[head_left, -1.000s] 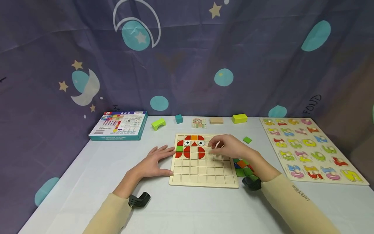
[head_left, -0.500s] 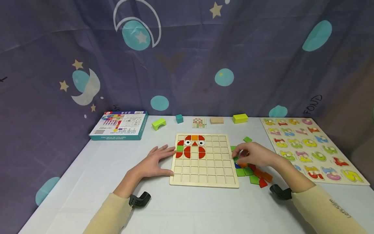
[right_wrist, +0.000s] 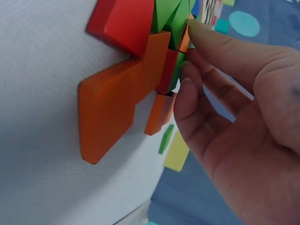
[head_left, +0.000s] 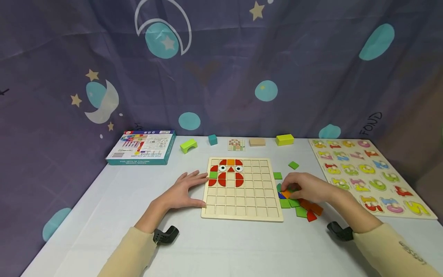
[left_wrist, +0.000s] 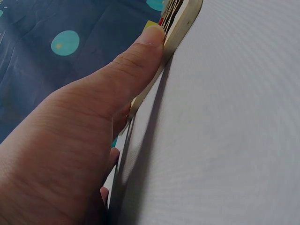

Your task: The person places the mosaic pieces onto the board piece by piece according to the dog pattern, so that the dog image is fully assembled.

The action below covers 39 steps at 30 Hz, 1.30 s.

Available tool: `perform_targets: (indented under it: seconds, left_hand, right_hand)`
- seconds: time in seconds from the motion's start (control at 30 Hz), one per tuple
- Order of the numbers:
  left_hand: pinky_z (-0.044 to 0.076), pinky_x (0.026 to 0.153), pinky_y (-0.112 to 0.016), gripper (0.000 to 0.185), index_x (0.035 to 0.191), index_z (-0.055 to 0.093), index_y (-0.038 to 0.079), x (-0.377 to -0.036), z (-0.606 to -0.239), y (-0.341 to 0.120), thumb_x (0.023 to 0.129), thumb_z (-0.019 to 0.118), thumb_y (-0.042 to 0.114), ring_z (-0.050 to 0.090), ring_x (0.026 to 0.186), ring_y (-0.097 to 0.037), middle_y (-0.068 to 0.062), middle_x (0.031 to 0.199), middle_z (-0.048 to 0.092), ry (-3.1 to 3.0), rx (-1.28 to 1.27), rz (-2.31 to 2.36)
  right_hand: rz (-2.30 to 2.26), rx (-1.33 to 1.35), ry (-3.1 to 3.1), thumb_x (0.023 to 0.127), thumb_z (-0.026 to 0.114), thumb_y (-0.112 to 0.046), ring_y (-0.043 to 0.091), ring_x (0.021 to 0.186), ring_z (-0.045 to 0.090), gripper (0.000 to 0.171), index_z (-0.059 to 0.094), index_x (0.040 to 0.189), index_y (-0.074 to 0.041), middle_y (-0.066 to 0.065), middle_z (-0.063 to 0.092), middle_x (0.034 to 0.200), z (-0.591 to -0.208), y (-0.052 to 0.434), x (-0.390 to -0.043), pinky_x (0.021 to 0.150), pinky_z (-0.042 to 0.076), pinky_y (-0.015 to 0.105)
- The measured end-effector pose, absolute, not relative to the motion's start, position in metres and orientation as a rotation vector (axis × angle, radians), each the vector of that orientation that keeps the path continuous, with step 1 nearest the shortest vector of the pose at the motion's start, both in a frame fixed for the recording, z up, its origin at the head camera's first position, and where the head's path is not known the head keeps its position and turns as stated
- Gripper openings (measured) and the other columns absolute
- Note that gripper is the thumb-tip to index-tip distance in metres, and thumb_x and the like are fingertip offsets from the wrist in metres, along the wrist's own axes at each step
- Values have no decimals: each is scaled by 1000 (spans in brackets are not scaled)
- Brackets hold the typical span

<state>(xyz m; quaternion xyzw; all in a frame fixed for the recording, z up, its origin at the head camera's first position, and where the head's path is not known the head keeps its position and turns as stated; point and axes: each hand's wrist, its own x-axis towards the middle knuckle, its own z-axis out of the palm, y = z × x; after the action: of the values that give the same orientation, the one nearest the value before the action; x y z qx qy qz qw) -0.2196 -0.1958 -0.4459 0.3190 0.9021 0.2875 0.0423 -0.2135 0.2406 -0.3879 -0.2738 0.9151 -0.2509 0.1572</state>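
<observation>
The wooden grid board (head_left: 254,207) carries red quarter-round pieces (head_left: 222,179), two eye pieces, a green tile (head_left: 212,175) and an orange tile at its upper left. My left hand (head_left: 180,194) lies spread at the board's left side, fingertips and thumb at the edge; in the left wrist view the thumb (left_wrist: 136,61) presses against the rim. Right of the board, my right hand (head_left: 308,186) pinches an orange tile (head_left: 286,194) on the heap of loose tiles. In the right wrist view, thumb and curled fingers meet at that tile (right_wrist: 185,36), which is partly hidden.
Around it lie loose green, red, blue and orange tiles (head_left: 316,209). A pattern card (head_left: 237,145), several blocks (head_left: 284,140) and a boxed set (head_left: 141,149) stand along the back. A number puzzle board (head_left: 365,167) lies at the right.
My right hand has left the board's upper right, moving right and down to the loose tiles, where its fingers now close on an orange one. The left hand stays at the board's edge.
</observation>
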Motion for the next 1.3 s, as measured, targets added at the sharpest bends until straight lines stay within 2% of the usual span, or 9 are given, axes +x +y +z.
perform_targets:
  seconds: [0.17, 0.43, 0.8, 1.07, 1.3]
  left_hand:
    - [6, 120, -57, 85, 148, 54, 12, -218, -444, -195, 78, 84, 51, 21, 151, -29, 1, 158, 41, 2754, 970, 886]
    - [6, 120, -58, 85, 148, 54, 13, -217, -446, -196, 78, 84, 51, 21, 151, -30, 0, 157, 42, 2752, 962, 903]
    - [5, 121, -56, 86, 149, 53, 14, -217, -444, -195, 78, 83, 53, 20, 152, -28, 2, 158, 40, 2754, 945, 886]
    - [5, 120, -58, 85, 148, 53, 13, -217, -443, -194, 79, 83, 52, 20, 151, -29, 0, 158, 41, 2755, 950, 892]
    - [5, 120, -57, 85, 148, 54, 14, -217, -443, -194, 78, 83, 53, 19, 152, -28, 1, 158, 41, 2757, 945, 882]
  right_hand:
    - [-699, -773, 2626, 86, 79, -7, 18, 89, 55, 17, 73, 98, -17, -6, 63, 101, -390, 240, -214, 84, 52, 38]
    - [-665, -774, 2625, 88, 78, -8, 16, 87, 53, 17, 74, 102, -15, -7, 62, 99, -391, 239, -215, 79, 51, 31]
    - [-751, -719, 2616, 88, 78, -7, 17, 82, 54, 16, 65, 91, -17, -6, 58, 81, -393, 237, -217, 73, 49, 29]
    - [-880, -754, 2612, 93, 73, -10, 17, 80, 58, 7, 68, 96, -13, -4, 63, 87, -383, 235, -224, 71, 53, 28]
    - [-1004, -759, 2598, 95, 71, -8, 22, 76, 59, 6, 68, 100, -11, -1, 65, 91, -383, 203, -233, 69, 52, 30]
